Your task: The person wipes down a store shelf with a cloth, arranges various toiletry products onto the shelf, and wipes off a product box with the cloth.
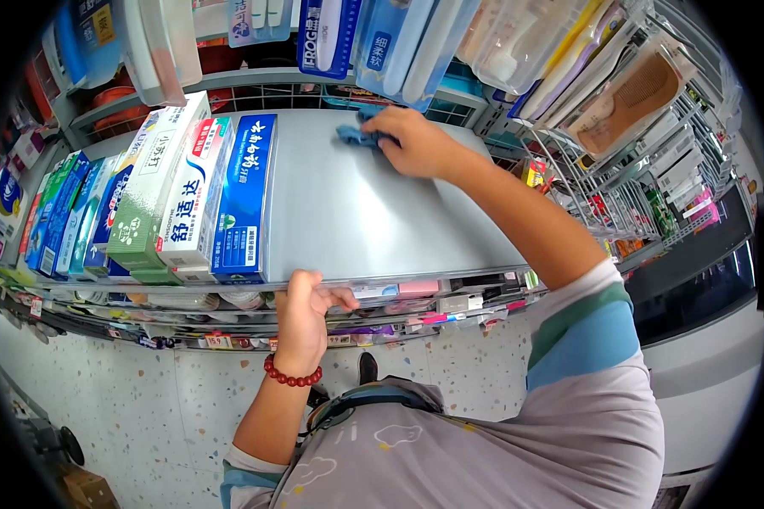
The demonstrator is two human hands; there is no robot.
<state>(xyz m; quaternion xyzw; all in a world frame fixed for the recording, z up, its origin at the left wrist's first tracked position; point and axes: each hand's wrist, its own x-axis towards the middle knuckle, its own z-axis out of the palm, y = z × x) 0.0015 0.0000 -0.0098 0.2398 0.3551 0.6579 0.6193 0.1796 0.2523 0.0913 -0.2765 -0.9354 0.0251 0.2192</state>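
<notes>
My right hand (pixel 414 142) reaches to the back of a grey metal shelf (pixel 382 212). Its fingers are closed on a blue cloth (pixel 361 134), which lies against the shelf surface. At the shelf's front edge is my left hand (pixel 304 310), wearing a red bead bracelet; the fingers are partly spread, with the thumb side by the edge, and hold nothing I can see. Left of the bare shelf part stand toothpaste boxes: a blue one (pixel 244 199) nearest, then a white one (pixel 197 193) and a green-and-white one (pixel 157 191).
Packaged toothbrushes (pixel 329 38) hang above the shelf's back. A packaged wooden comb (pixel 632 102) hangs at upper right, over a wire rack (pixel 590 191). Lower shelves carry more goods below the front edge. A cardboard box (pixel 91 489) sits on the speckled floor (pixel 178 416).
</notes>
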